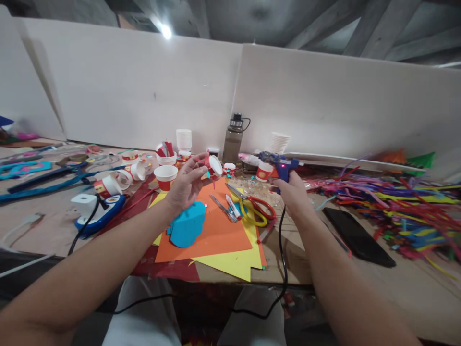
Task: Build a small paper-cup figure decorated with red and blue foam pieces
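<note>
My left hand [188,182] grips a small red-and-white paper cup [215,166], tilted with its white end turned toward the right. Bits of coloured paper hang at the cup's lower side. In my right hand [291,190] is a blue hot glue gun [283,168] with a small red light, its nozzle pointing left. The gun's black cord [283,250] drops over the table edge. Below my hands lie orange paper [219,240], yellow paper [234,264] and a blue paper cutout [189,226]. Pens [225,209] and scissors [257,211] rest on the sheets.
A dark water bottle [233,142] stands at the back. More paper cups [165,177] sit to the left, near a blue power strip [103,216]. On the right are a black phone [358,236] and a heap of coloured pipe cleaners [406,206]. White panels [144,91] close off the rear.
</note>
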`<state>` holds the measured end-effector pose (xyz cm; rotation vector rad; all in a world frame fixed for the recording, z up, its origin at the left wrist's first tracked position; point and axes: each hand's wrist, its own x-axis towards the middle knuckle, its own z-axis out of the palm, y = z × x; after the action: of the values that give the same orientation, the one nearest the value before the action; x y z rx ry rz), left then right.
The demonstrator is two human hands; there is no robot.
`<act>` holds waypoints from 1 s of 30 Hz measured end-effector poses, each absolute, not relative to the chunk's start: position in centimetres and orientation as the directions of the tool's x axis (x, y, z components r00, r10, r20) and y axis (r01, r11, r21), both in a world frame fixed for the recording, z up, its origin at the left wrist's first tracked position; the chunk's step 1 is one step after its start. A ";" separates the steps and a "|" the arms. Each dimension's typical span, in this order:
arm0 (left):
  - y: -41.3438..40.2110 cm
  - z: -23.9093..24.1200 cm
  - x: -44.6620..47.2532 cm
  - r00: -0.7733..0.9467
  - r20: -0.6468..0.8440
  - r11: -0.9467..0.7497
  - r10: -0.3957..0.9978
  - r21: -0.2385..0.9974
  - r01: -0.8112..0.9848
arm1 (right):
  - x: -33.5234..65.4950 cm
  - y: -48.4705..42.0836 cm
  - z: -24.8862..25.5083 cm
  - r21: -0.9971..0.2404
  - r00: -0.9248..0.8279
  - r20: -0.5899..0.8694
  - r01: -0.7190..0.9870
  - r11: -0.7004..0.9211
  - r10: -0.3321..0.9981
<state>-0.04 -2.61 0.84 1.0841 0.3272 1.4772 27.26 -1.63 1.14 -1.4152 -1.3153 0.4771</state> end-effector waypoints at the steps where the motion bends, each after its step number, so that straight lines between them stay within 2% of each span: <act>1: -2.6 0.9 -0.1 0.143 0.437 -0.260 0.888 0.735 -0.626 | 26.7 -2.3 1.5 -0.893 0.235 0.399 0.320 0.317 0.886; 3: -2.6 1.0 -0.1 0.134 0.450 -0.282 0.883 0.736 -0.615 | 25.8 -3.6 2.2 -0.890 0.061 0.441 0.156 0.428 0.895; 5: -2.6 1.1 -0.1 0.121 0.456 -0.300 0.882 0.740 -0.603 | 25.2 -4.8 2.7 -0.893 -0.059 0.436 0.098 0.440 0.898; 11: -2.5 1.1 0.0 0.105 0.470 -0.332 0.877 0.747 -0.576 | 24.6 -6.4 2.9 -0.878 -0.247 0.396 0.180 0.444 0.884; 18: -2.5 1.0 0.1 0.103 0.480 -0.345 0.871 0.749 -0.566 | 24.9 -5.8 2.1 -0.750 -0.253 0.475 0.385 0.538 0.843; 30: -3.0 1.1 0.3 0.087 0.477 -0.344 0.875 0.738 -0.581 | 24.7 -5.9 2.1 -0.728 -0.246 0.467 0.439 0.527 0.849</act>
<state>0.26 -2.97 1.05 1.1542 0.3558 1.5574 24.70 -5.94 2.06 -1.0597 -1.8721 0.5776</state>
